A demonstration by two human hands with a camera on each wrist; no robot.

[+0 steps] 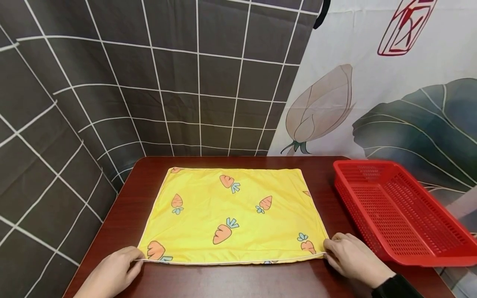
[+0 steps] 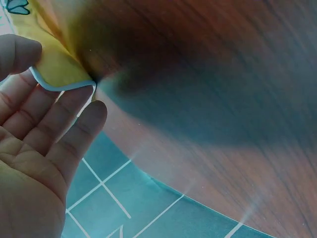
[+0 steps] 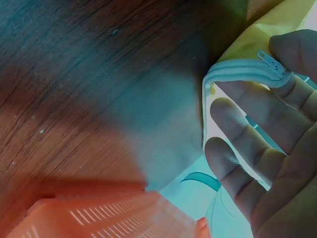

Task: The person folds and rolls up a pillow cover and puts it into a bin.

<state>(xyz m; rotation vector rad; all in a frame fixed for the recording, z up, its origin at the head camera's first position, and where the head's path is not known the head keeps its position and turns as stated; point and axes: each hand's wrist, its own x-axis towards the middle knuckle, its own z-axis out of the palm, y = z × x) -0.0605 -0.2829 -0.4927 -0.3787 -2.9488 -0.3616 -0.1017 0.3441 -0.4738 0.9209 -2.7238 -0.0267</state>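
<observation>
A yellow pillowcase (image 1: 238, 211) printed with orange carrots and edged in white piping lies spread on the dark red-brown table. Its near left corner is pinched between thumb and fingers of my left hand (image 1: 116, 269). At the near right corner my right hand (image 1: 352, 256) pinches the cloth the same way. In the right wrist view a zipper pull (image 3: 270, 63) sits on the white edging close to my right thumb. The left wrist view shows the piped corner (image 2: 64, 74) lying over my left fingers, the thumb on top.
A red perforated plastic basket (image 1: 395, 207) stands at the table's right side, beyond my right hand. Dark cloth with a white grid (image 1: 175, 74) hangs behind and to the left. Pale cloth with a lotus print (image 1: 320, 107) hangs at the back right.
</observation>
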